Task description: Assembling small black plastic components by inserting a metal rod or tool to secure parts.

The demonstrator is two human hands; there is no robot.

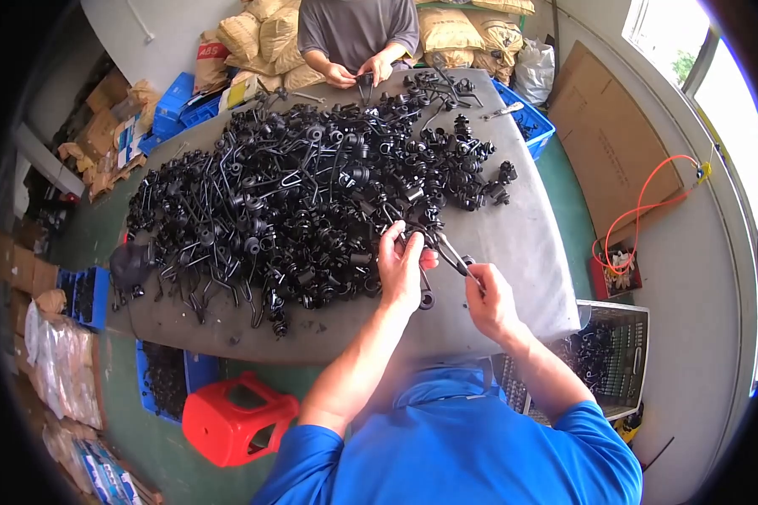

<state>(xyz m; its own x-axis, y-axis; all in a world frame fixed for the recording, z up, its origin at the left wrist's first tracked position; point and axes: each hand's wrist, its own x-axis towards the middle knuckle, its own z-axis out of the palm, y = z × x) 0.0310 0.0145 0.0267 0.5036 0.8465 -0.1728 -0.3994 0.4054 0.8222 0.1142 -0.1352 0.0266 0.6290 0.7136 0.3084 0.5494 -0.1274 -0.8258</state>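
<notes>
While both hands work at the pile's near edge, a black wire-and-spool part [436, 246] is pinched between them.
Left hand [400, 268] grips its spool end, right hand [490, 301] its wire stem above the grey tabletop [522, 244]; it looks light, stiff, springy, best held by the spool.
</notes>
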